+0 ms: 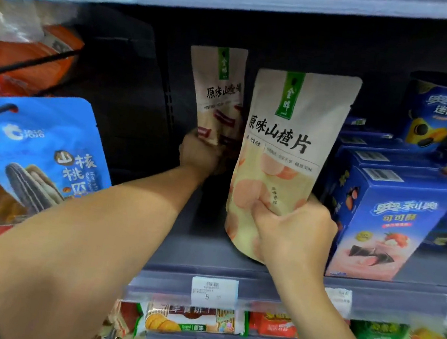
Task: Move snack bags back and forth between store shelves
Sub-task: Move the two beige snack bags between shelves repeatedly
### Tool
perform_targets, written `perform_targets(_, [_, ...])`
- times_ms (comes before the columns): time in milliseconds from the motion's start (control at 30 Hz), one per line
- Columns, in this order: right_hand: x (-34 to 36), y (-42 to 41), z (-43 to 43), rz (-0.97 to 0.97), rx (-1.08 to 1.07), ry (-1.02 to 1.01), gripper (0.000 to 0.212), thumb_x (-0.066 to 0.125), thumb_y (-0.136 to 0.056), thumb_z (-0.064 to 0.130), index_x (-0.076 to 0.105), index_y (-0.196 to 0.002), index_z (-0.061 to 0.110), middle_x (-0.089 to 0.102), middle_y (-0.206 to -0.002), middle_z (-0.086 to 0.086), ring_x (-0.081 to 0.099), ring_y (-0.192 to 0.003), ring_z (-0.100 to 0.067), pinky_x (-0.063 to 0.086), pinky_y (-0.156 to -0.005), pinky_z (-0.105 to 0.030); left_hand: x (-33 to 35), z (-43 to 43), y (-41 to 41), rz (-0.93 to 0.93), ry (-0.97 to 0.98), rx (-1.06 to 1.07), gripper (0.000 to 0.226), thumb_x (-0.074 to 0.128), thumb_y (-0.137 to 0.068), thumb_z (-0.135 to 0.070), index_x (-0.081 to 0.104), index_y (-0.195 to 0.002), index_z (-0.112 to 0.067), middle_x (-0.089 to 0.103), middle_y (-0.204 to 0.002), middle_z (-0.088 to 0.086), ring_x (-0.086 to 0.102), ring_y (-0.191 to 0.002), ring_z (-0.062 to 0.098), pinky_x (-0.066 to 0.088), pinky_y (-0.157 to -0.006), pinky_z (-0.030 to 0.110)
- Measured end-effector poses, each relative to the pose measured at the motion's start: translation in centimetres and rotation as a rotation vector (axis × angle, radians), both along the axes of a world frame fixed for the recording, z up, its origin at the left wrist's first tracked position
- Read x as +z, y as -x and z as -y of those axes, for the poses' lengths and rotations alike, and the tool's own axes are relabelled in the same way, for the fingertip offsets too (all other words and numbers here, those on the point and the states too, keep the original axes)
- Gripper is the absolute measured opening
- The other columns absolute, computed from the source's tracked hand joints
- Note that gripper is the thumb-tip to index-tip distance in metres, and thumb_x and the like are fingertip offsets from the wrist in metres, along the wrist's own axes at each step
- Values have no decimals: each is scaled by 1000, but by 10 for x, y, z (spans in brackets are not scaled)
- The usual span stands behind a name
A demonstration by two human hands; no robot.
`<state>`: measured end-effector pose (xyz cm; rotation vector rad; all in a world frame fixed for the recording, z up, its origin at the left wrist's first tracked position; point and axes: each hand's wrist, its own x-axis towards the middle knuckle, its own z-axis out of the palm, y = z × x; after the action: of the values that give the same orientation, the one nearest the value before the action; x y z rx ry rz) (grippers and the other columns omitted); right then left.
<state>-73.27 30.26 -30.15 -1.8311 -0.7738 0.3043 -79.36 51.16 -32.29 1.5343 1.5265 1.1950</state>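
Note:
Two cream snack bags with green labels stand upright in the middle shelf bay. My right hand [292, 233] grips the lower part of the nearer, larger bag [286, 149], which shows pink slices and sits near the shelf's front edge. Deeper in the bay, my left hand [199, 155] holds the bottom of the smaller-looking bag [218, 90] with red strips printed on it. Both arms reach forward into the shelf [203, 256].
Blue cookie boxes [383, 219] and a blue cup [439, 114] crowd the right side of the bay. A blue sunflower-seed bag [42, 148] and orange packs [24, 58] hang at left. Price tags [214, 292] line the shelf edge, with more snacks on the shelf below.

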Motion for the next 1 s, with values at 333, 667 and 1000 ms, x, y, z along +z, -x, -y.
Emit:
perform_targets(333, [31, 45, 62, -18, 4, 15, 22, 71, -79, 35, 67, -94, 19, 71, -87, 1, 66, -82, -21, 45, -65, -26, 44, 150, 77, -147, 12, -7, 22, 71, -67, -25, 68, -88, -19, 74, -91, 10, 68, -87, 31, 56, -76, 35])
perform_targets(667, [65, 62, 177, -51, 45, 154, 25, 76, -76, 28, 69, -98, 19, 67, -84, 4, 59, -78, -17, 44, -66, -26, 80, 282, 140, -116, 56, -146, 22, 79, -72, -22, 63, -87, -22, 63, -78, -12, 64, -82, 17, 51, -72, 30])
perform_targets(1000, [112, 23, 338, -173, 154, 28, 30, 81, -70, 22, 69, -98, 18, 73, -89, 5, 69, -86, -15, 57, -75, -33, 131, 425, 156, 14, 97, -329, 28, 86, -66, -19, 69, -89, -21, 76, -89, 0, 73, -83, 21, 59, -80, 49])
